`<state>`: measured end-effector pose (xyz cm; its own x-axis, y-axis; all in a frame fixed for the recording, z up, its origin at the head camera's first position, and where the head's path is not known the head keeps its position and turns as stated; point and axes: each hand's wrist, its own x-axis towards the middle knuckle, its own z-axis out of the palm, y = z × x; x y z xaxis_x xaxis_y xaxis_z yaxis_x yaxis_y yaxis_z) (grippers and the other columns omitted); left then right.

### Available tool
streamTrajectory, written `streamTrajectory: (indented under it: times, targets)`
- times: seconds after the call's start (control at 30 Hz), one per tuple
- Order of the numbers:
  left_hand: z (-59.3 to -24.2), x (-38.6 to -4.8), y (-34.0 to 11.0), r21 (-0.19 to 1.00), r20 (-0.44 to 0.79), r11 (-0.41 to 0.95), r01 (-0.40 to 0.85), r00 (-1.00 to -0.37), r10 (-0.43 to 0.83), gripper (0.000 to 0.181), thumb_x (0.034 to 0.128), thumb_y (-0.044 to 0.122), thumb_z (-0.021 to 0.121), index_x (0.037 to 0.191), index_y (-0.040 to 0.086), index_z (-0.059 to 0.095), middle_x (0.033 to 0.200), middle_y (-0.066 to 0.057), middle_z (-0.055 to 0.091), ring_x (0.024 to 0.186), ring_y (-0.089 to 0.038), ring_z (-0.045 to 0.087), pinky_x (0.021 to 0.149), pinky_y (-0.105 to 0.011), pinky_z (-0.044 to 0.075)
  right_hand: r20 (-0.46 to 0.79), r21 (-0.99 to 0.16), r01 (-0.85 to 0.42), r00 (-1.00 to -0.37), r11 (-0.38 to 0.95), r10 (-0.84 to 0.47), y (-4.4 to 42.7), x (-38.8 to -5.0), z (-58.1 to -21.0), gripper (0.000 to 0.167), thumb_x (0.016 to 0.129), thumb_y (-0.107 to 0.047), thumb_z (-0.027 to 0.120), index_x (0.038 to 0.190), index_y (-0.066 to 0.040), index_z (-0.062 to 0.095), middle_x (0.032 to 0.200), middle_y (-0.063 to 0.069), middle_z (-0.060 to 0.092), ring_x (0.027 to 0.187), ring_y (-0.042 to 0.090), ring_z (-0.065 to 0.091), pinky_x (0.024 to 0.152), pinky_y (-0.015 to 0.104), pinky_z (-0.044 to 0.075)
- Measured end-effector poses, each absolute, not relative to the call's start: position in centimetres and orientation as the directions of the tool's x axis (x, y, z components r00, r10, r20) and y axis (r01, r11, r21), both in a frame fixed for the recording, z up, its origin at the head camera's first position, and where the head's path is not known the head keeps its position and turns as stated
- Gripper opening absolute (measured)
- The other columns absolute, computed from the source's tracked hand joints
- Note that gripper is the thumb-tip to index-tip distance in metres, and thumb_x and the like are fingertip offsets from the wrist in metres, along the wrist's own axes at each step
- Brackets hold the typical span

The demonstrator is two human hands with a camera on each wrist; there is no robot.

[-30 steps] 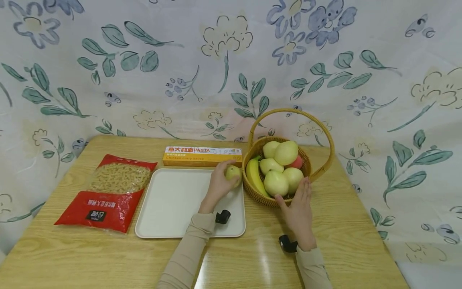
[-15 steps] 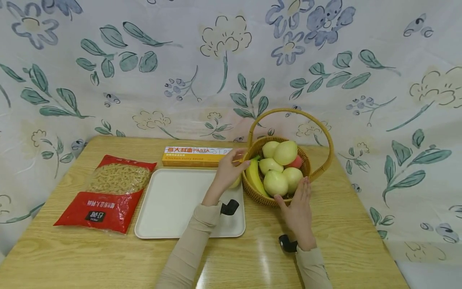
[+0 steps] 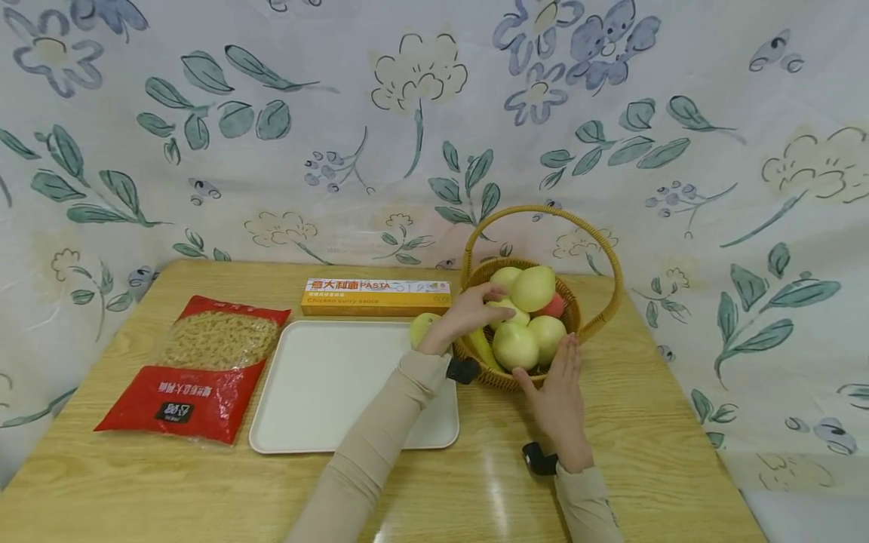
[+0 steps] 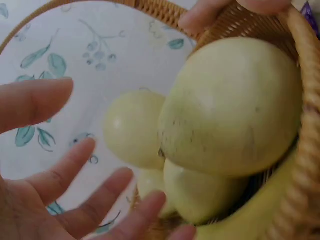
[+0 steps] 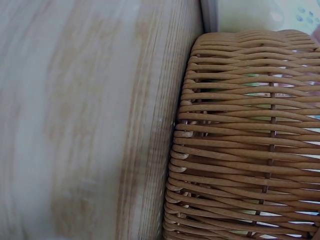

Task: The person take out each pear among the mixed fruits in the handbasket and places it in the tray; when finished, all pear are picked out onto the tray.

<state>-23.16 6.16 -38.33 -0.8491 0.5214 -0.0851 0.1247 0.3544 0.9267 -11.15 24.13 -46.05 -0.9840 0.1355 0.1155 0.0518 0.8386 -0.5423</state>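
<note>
Our left hand (image 3: 471, 311) hangs over the pale green fruits (image 3: 516, 347) in the basket (image 3: 501, 380), fingers apart, gripping none, while our right hand (image 3: 560, 400) rests at its front, fingers straight, thumb out. One fruit (image 3: 422, 329) sits at the tray's (image 3: 319, 392) back right corner; we're apparently reaching for another, which calls for closing thumb and fingers round it
</note>
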Motion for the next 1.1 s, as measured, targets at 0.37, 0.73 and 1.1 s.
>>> streamTrajectory:
  times: [0.37,0.73,1.1]
  targets:
    - [-38.5,-23.2,8.6,0.892,-0.306,0.45,-0.046,-0.794,0.526,0.052,0.0889,0.036,0.066,0.136,0.016,0.055,0.145,-0.009,0.049,0.132,-0.032,0.047,0.102,-0.055,0.044,0.171,-0.547,-0.001,-0.979,0.837,0.11,24.2,-11.2,-46.5,0.106,0.093,-0.051,0.057,0.151,0.004,-0.012,0.159,0.025,-0.014,0.149,0.042,-0.01,0.118,0.06,0.009]
    - [-39.6,-22.7,10.1,0.879,-0.383,0.458,-0.13,-0.766,0.516,0.045,0.0888,0.028,0.068,0.13,0.013,0.057,0.141,-0.01,0.048,0.12,-0.035,0.054,0.071,-0.051,0.057,0.208,-0.506,-0.037,-0.975,0.862,0.08,24.6,-11.2,-46.3,0.109,0.09,-0.058,0.054,0.151,0.007,-0.01,0.158,0.031,-0.01,0.148,0.045,-0.007,0.116,0.062,0.013]
    - [-41.0,-21.6,10.4,0.885,-0.257,0.465,0.014,-0.818,0.515,0.057,0.0813,0.024,0.078,0.132,0.009,0.055,0.144,-0.012,0.048,0.13,-0.027,0.047,0.105,-0.039,0.043,0.278,-0.462,-0.084,-0.959,0.883,0.054,24.3,-11.0,-46.4,0.116,0.085,-0.066,0.051,0.149,0.013,-0.004,0.156,0.037,-0.003,0.146,0.05,-0.001,0.114,0.063,0.017]
